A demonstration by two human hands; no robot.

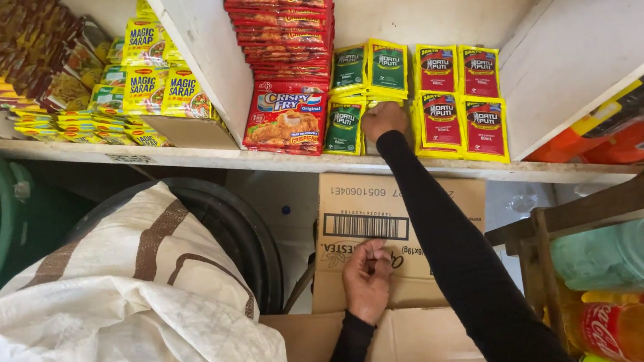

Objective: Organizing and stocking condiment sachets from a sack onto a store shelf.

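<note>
My right hand [383,120] reaches up to the white shelf [203,159] with its fingers closed on yellow-and-green sachets [378,100] between two stacks. Green sachets [346,124] stand to its left and yellow-and-red sachets [441,120] to its right. My left hand [367,278] rests on the edge of an open cardboard box [357,228] below the shelf, fingers curled over the flap. Both arms wear black sleeves.
A tall stack of red packets [286,60] stands left of the green sachets. Yellow seasoning packets [147,87] fill the left compartment. A white woven sack [115,300] lies over a dark bin at lower left. Drink bottles [621,318] stand in a wooden rack at right.
</note>
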